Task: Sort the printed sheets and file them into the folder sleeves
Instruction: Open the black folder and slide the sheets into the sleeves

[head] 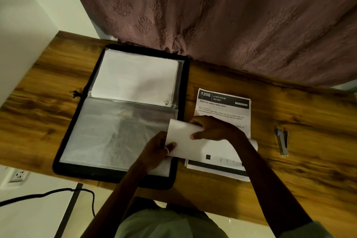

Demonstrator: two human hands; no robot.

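Holding 1 curled sheet (201, 146), left hand (160, 148) pinching its corner, right hand (215, 128) gripping its top, open folder (185, 83) beside.

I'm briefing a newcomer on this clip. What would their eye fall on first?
Centre foreground, the left hand and right hand grip a curled white paper sheet above the stack of printed white sheets headed 1206. Left of them, on the brown wooden table, lies the open black zip folder with clear plastic sleeves, white pages filling its far half.
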